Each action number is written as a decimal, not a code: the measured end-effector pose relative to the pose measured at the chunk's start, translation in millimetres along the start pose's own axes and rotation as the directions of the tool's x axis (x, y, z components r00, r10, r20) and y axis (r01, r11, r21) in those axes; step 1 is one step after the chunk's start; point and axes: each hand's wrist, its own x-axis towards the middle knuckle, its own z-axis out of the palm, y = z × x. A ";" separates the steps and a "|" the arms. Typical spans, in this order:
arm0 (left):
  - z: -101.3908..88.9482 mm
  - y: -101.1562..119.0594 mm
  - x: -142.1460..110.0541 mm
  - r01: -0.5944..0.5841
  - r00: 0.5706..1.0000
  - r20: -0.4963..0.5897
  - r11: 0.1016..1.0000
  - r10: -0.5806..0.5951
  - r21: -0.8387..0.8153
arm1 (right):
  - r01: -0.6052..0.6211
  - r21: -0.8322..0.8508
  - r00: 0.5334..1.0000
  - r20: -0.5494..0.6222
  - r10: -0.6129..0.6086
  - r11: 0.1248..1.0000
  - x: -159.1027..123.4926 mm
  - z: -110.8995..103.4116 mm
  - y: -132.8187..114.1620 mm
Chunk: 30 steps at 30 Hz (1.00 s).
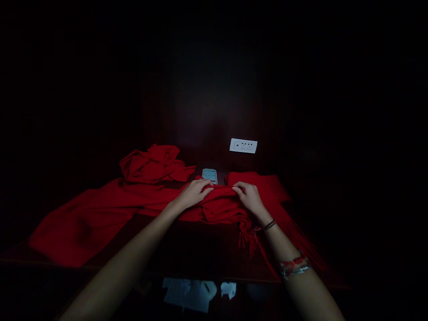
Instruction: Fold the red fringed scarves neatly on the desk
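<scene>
A long red scarf (219, 208) with a fringed end lies in loose folds across the dark tabletop. My left hand (195, 192) pinches its upper edge near the middle. On the same edge, a little to the right, my right hand (249, 196) grips the cloth between thumb and fingers. The stretch between both hands is drawn fairly straight. To the left, the red cloth spreads out toward the table's front edge. Behind my right hand lies another flat, folded red piece (267, 185) with long fringe; where the pieces separate is hard to make out.
A crumpled red cloth (150, 162) is heaped at the back left. Just behind the scarf is a phone (210, 175) with a lit screen. A white socket panel (243, 145) is on the back wall. Pale papers (187, 292) show below the table's front edge. The surroundings are very dark.
</scene>
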 end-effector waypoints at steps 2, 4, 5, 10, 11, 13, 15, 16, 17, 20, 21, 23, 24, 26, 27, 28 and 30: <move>-1.6 -4.0 -0.2 0.018 0.999 -0.027 1.000 -0.018 0.003 | -0.083 -0.033 0.997 0.007 0.083 0.996 0.6 -3.8 6.7; 0.3 -3.7 -0.2 0.014 1.000 -0.020 1.000 -0.014 -0.003 | -0.039 -0.023 0.999 0.037 0.040 0.999 -0.2 -4.1 8.0; 2.3 -2.1 -0.2 0.006 1.000 -0.006 1.000 -0.006 -0.005 | 0.025 -0.001 0.998 0.053 -0.025 1.000 -1.0 -2.9 6.4; 12.0 8.7 0.2 -0.028 0.996 0.083 0.999 0.030 -0.020 | 0.229 0.123 0.963 0.116 -0.243 0.966 -5.3 5.8 -11.1; 12.6 9.5 0.4 -0.029 0.996 0.082 0.999 0.031 -0.026 | 0.221 0.151 0.962 0.131 -0.241 0.964 -5.9 6.8 -13.7; 12.7 9.6 0.8 -0.022 0.998 0.053 0.999 0.024 -0.038 | 0.198 0.194 0.960 0.160 -0.230 0.961 -6.7 7.6 -16.8; 11.9 8.6 1.3 -0.012 1.000 0.020 0.999 0.012 -0.043 | 0.179 0.172 0.962 0.174 -0.209 0.969 -6.9 7.5 -17.4; 11.3 8.2 1.5 -0.010 1.000 0.014 0.999 0.011 -0.046 | 0.171 0.139 0.966 0.172 -0.194 0.975 -6.6 7.2 -16.7; 10.5 7.8 1.7 -0.012 1.000 0.015 0.999 0.013 -0.050 | 0.158 0.101 0.971 0.163 -0.173 0.982 -6.0 6.7 -15.4; 6.0 7.5 1.3 -0.019 1.000 0.015 0.998 0.020 -0.065 | 0.073 0.002 0.993 0.088 -0.073 0.997 -2.9 3.3 -6.8; 3.9 7.4 1.0 -0.016 1.000 0.008 0.997 0.016 -0.072 | 0.029 -0.026 0.998 0.055 -0.028 0.999 -1.7 1.5 -2.6; 0.0 7.0 0.1 0.001 1.000 -0.005 0.996 -0.001 -0.086 | -0.065 -0.092 0.998 0.011 0.066 0.994 -0.2 -2.2 5.9; -1.4 6.6 -0.3 0.009 1.000 -0.006 0.996 -0.010 -0.092 | -0.095 -0.116 0.995 0.009 0.096 0.989 0.1 -3.7 9.2; -1.8 5.8 -0.9 0.013 1.000 0.007 0.995 -0.012 -0.098 | -0.063 -0.103 0.996 0.052 0.069 0.993 -0.6 -5.3 11.8; -0.9 5.6 -1.0 0.007 1.000 0.015 0.995 -0.005 -0.099 | -0.007 -0.066 0.997 0.080 0.012 0.998 -1.4 -5.1 10.8; 0.5 5.7 -1.0 -0.002 1.000 0.022 0.995 0.004 -0.099 | 0.061 -0.016 0.993 0.099 -0.059 0.998 -2.3 -4.2 8.4; 3.9 6.8 -0.5 -0.025 0.999 0.033 0.995 0.028 -0.101 | 0.175 0.075 0.978 0.103 -0.182 0.982 -4.0 -1.1 1.2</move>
